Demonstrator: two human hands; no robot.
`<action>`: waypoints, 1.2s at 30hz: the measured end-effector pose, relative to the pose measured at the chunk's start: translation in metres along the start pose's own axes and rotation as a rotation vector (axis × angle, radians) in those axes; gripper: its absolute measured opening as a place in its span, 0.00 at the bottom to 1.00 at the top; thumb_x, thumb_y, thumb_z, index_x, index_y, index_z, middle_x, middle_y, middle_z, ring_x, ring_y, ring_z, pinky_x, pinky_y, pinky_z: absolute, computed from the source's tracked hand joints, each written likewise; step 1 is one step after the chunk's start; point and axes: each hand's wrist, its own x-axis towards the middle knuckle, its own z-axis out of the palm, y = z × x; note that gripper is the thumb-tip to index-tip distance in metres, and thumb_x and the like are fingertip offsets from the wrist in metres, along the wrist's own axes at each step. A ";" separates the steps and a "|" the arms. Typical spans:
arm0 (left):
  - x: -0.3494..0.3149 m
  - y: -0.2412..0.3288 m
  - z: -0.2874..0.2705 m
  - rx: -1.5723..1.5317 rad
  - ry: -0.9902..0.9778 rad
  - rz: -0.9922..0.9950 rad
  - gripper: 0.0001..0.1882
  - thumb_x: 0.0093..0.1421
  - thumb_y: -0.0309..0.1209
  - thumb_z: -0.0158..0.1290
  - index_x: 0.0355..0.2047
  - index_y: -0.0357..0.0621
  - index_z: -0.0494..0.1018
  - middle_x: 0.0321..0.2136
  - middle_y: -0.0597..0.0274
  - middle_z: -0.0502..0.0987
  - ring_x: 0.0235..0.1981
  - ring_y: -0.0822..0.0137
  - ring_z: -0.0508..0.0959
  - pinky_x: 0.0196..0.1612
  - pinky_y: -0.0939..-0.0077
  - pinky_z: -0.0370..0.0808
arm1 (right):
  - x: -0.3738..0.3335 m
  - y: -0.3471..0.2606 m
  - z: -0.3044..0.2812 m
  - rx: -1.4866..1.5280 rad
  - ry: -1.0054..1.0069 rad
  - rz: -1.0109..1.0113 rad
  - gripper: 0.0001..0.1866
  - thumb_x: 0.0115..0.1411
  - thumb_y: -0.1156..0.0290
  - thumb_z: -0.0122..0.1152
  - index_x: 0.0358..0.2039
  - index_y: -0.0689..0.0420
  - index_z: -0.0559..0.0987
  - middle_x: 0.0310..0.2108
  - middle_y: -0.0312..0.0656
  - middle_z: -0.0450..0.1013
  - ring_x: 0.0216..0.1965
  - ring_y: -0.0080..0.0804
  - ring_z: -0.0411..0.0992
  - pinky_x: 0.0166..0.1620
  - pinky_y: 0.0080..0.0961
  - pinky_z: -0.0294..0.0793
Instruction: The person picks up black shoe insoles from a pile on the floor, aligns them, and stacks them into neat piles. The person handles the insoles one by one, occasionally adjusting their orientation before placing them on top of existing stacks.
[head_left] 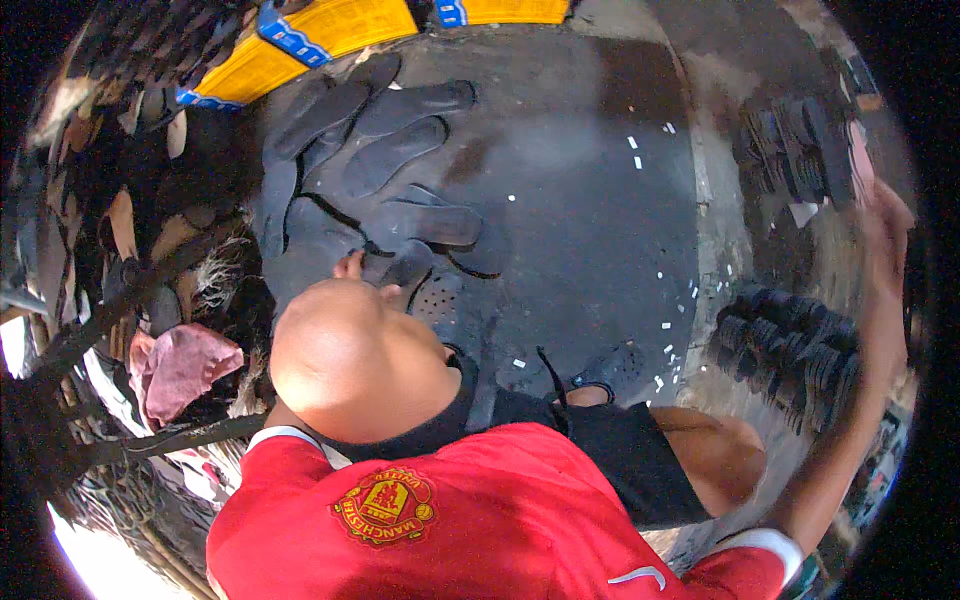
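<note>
My left hand (350,266) is mostly hidden behind my raised knee (345,350). Its visible fingers and thumb close at the near end of a dark shoe sole (407,265). Several more dark soles (395,158) lie overlapping on the grey ground just beyond. Far out to the right, my right arm is stretched, and my right hand (885,215) is smeared by motion. A pale pink flat piece (861,152) shows at its fingertips; whether the hand grips it cannot be made out. Close by stands a row of stacked dark soles (790,145).
Another stack of dark soles (785,350) stands at the right, below my forearm. Yellow and blue sacks (340,30) line the far edge. To the left are heaped scraps, a pink cloth (185,370) and a dark bar (170,440). White bits (635,160) dot the ground.
</note>
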 end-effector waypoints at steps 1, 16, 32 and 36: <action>-0.005 0.004 0.001 -0.032 -0.006 0.031 0.55 0.52 0.50 0.71 0.73 0.46 0.56 0.71 0.36 0.55 0.72 0.43 0.58 0.73 0.52 0.57 | 0.011 -0.012 0.062 0.081 -0.311 -0.125 0.17 0.64 0.67 0.66 0.48 0.65 0.78 0.41 0.52 0.78 0.45 0.44 0.78 0.48 0.37 0.78; 0.087 0.029 -0.037 -0.254 0.493 0.763 0.47 0.44 0.33 0.73 0.65 0.47 0.64 0.63 0.48 0.68 0.64 0.46 0.68 0.66 0.44 0.63 | -0.137 -0.101 0.427 0.405 -0.484 0.475 0.25 0.60 0.52 0.70 0.47 0.57 0.74 0.41 0.60 0.80 0.41 0.62 0.80 0.42 0.51 0.78; 0.143 0.080 -0.002 0.281 -0.329 1.154 0.64 0.43 0.39 0.75 0.76 0.56 0.49 0.69 0.50 0.63 0.71 0.45 0.61 0.72 0.45 0.57 | -0.122 -0.011 0.370 -0.058 -0.517 0.181 0.40 0.59 0.61 0.73 0.64 0.61 0.62 0.52 0.62 0.75 0.55 0.63 0.74 0.56 0.46 0.75; 0.114 0.068 0.001 -0.289 0.139 0.759 0.58 0.46 0.38 0.73 0.73 0.48 0.53 0.59 0.47 0.68 0.59 0.45 0.69 0.65 0.48 0.64 | -0.166 0.018 0.409 -0.193 -0.568 0.341 0.40 0.61 0.55 0.70 0.64 0.65 0.62 0.53 0.68 0.73 0.55 0.66 0.73 0.56 0.48 0.74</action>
